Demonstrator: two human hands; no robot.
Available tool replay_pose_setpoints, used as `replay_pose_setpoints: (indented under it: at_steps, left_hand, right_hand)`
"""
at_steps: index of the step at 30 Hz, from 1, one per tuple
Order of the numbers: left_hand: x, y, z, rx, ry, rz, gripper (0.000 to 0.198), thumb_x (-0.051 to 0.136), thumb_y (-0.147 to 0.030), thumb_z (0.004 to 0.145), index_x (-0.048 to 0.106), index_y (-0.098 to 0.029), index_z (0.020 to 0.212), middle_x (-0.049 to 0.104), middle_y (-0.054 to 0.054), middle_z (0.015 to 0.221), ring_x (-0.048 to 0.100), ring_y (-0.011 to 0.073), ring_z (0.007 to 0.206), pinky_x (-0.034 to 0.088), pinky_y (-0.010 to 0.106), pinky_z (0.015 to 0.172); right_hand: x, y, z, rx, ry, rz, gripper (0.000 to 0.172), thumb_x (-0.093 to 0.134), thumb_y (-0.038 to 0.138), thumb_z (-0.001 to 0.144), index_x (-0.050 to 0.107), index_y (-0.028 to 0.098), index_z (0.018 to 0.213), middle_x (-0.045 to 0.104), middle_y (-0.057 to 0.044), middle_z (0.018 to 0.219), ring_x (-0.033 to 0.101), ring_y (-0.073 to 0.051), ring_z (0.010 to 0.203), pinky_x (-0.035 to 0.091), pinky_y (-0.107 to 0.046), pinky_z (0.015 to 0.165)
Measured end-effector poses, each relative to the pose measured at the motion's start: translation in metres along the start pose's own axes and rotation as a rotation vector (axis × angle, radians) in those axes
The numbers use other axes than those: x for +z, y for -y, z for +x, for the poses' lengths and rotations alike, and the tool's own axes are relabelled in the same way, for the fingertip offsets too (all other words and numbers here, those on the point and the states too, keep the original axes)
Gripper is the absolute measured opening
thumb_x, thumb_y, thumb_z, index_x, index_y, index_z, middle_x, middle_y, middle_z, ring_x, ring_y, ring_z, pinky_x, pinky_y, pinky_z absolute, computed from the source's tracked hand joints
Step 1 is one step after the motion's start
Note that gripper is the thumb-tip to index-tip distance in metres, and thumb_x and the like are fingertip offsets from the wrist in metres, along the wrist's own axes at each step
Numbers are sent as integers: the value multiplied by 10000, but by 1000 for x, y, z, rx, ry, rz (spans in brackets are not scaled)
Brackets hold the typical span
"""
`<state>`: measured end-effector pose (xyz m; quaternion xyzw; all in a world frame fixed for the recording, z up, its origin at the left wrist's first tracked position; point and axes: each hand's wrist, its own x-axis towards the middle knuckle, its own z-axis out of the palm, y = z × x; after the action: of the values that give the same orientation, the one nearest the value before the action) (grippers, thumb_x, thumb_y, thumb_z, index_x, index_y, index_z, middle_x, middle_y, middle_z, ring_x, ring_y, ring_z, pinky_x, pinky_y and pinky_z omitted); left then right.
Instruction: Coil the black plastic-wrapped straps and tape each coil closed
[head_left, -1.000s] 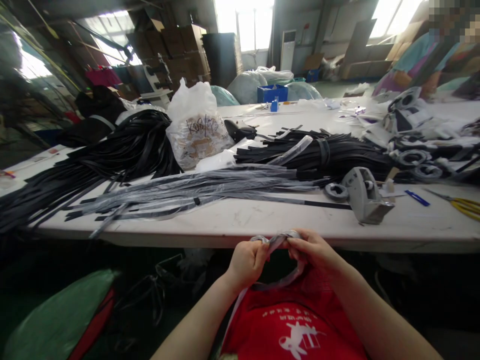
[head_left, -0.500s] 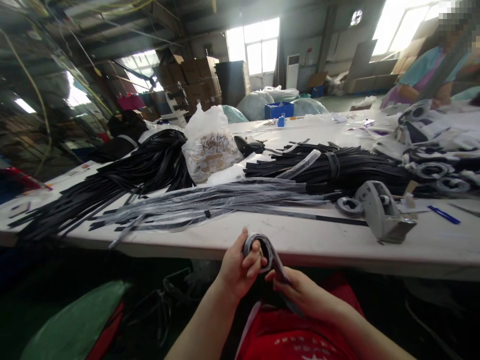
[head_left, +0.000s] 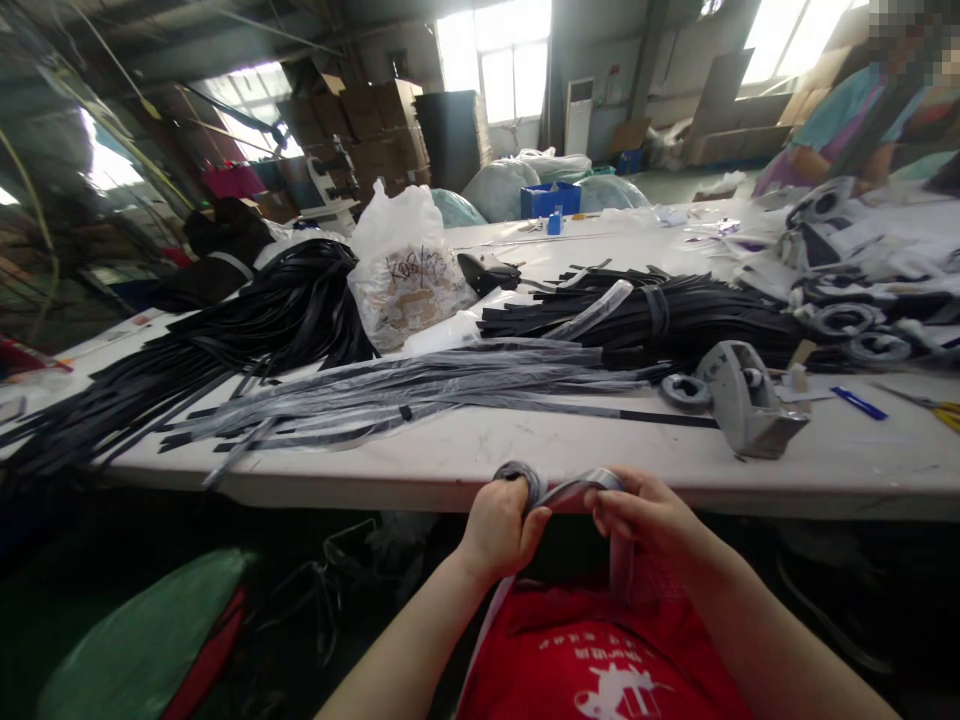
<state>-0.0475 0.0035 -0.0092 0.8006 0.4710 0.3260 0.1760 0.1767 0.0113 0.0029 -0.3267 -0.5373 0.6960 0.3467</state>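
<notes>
My left hand point(head_left: 501, 528) is closed around a small coil of grey strip point(head_left: 521, 476) at the table's front edge. From the coil the strip runs right to my right hand point(head_left: 641, 508), whose fingers pinch it, and its loose end hangs down in front of the red apron point(head_left: 600, 650). Beyond my hands, plastic-wrapped strips point(head_left: 390, 390) lie along the table point(head_left: 487, 450). Behind them is a tied bundle of black strips point(head_left: 697, 315).
A grey tape dispenser point(head_left: 746, 400) stands at the right, near a coiled strip point(head_left: 685, 392), a blue pen point(head_left: 859, 403) and yellow-handled scissors point(head_left: 946, 412). More black strips point(head_left: 300, 300) and a marked plastic bag point(head_left: 409, 280) lie left. Another person point(head_left: 832, 130) is at the far right.
My right hand has moved up and to the right, drawing the strip out sideways. My left hand has turned and now wraps over the coil. The view has shifted slightly.
</notes>
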Motion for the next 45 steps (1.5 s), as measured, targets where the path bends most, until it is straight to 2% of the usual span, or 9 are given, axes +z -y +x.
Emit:
replay_pose_setpoints:
  at_steps: [6,9,14,18,22,28,33,36,45]
  left_hand:
    - [2,-33,-7,-515,230,-862,647,282,-685,899,532,-196,558,355,-41,349,281,97,282,216,247,326]
    - [-4,-37,-5,-680,208,-1273,670,348,-731,855,529,-179,523,320,-61,285,189,66,216,152,214,260]
    - [-25,-37,3,-830,38,-1488,640,441,-704,851,553,-156,540,293,-62,251,374,87,239,207,151,274]
    - [-44,-39,14,-841,-222,-1513,619,354,-583,956,574,-145,577,279,-91,274,343,46,238,460,155,470]
    - [-57,-38,25,-803,-317,-1560,619,301,-520,991,606,-136,614,287,-97,298,330,44,250,500,175,567]
    - [-57,-30,43,-511,-515,-1414,529,408,-534,960,671,-112,778,452,-69,414,469,76,375,513,225,694]
    - [-31,-6,47,-270,-707,-886,421,439,-550,940,609,-184,1058,700,26,741,661,193,775,445,346,947]
    - [-15,11,34,-224,-552,-558,371,418,-489,958,624,-194,1050,712,95,947,620,238,974,384,361,990]
    - [21,-7,-10,-88,-86,-124,163,643,-379,809,632,-216,798,579,75,672,541,259,649,365,351,662]
  right_hand:
    - [-22,1,15,-258,-331,-682,293,641,330,815,643,178,1065,650,-75,973,607,-214,911,505,-340,821]
    - [-7,-6,14,-285,-185,-778,435,643,238,796,583,211,1226,622,-95,1191,581,-245,1099,465,-391,983]
    - [22,-24,16,-104,70,-569,248,533,306,911,648,192,1099,688,-52,1012,628,-208,940,501,-326,868]
    - [28,-35,18,46,109,-446,377,499,445,937,619,153,1144,647,-44,857,589,-163,768,479,-275,690]
    - [26,-39,18,88,162,-332,459,476,529,936,590,165,1190,641,-49,896,565,-145,722,473,-277,661]
    - [29,-34,15,77,298,-231,437,481,545,938,619,157,1083,651,-56,879,592,-161,800,493,-305,767]
    - [40,-11,1,90,417,-171,390,503,510,943,629,147,1015,603,-10,733,529,-112,656,443,-242,661]
    - [38,4,-9,67,446,-116,393,510,494,946,655,129,958,567,4,656,485,-90,591,400,-221,604]
    - [-15,0,-4,6,-40,85,402,596,548,863,634,149,844,541,11,526,400,-91,438,252,-219,422]
